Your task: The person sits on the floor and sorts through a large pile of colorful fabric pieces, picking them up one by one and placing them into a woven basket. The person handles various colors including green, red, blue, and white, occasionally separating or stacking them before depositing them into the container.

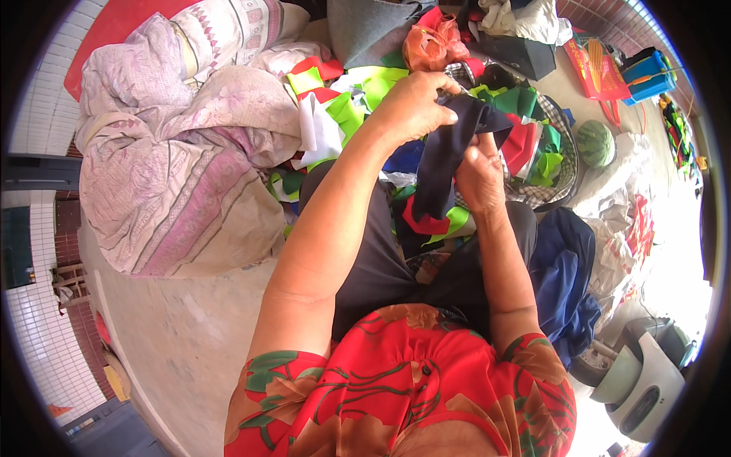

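**Dark cloth strip, held over the lap**

Item: navy cloth strip (445,164), raised above the person's lap, in front of a heap of green, red and white fabric scraps (346,107). Left hand (415,103) clenched on its upper end; right hand (478,175) pinching its edge lower down. Handling, as judged: light, limp, drapes freely, not fragile; best taken by an end or hem. Nearby: patterned quilt (175,152) on the left, blue garment (563,282) and a watermelon (595,143) on the right.

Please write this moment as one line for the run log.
left hand: holds dark navy cloth | right hand: holds same cloth | around: scrap pile, bundle
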Demonstrator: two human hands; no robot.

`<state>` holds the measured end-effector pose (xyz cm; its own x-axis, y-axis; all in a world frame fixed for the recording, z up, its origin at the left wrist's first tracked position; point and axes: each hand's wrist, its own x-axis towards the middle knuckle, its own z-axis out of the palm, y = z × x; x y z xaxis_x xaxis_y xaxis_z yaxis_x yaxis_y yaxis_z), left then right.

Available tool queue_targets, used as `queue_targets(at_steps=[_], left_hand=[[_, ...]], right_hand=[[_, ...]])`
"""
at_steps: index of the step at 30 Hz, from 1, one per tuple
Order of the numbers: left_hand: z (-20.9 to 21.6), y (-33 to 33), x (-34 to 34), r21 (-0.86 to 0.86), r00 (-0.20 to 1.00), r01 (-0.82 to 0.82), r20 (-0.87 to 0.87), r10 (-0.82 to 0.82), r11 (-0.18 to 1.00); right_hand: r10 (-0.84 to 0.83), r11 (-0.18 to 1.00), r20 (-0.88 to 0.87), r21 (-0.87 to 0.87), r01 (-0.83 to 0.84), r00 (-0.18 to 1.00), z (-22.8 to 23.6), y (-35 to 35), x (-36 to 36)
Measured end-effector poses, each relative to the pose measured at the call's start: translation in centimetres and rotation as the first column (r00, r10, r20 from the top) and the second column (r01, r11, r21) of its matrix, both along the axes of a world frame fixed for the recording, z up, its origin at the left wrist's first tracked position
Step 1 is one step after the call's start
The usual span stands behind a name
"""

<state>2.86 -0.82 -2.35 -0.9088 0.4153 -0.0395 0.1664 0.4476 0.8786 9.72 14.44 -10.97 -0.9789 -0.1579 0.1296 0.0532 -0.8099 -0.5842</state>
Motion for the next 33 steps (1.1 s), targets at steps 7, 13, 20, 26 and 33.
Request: queue_targets(at_steps=[7, 13, 20, 26, 33], left_hand=[[-0.2, 0.2, -0.5, 0.084, 0.996, -0.084, -0.013, 0.086, 0.993], [-1.0, 0.5, -0.4, -0.089, 0.956, -0.128, -0.275, 0.099, 0.988], [-0.6, -0.7, -1.0, -0.122, 0.877, -0.285, -0.432, 0.208, 0.951], [0.4, -4.7, -1.1, 0.102, 0.59, -0.597, -0.617, 0.521, 0.796], [0.3, -10.8, -1.7, 0.488, 0.335, -0.683, -0.452, 0.827, 0.544]], right_hand=[[-0.185, 0.983, 0.118, 0.015, 0.184, 0.976, -1.4, 0.6, -0.8], [-0.175, 0.984, 0.103, 0.043, 0.171, 0.979, -1.8, 0.7, -0.9], [-0.273, 0.959, 0.092, 0.098, 0.265, 0.957, -3.4, 1.8, -1.8], [-0.477, 0.873, 0.15, 0.197, 0.447, 0.866, -4.2, 4.4, -2.8], [-0.515, 0.836, 0.149, 0.307, 0.455, 0.844, -5.0, 5.0, -3.0]])
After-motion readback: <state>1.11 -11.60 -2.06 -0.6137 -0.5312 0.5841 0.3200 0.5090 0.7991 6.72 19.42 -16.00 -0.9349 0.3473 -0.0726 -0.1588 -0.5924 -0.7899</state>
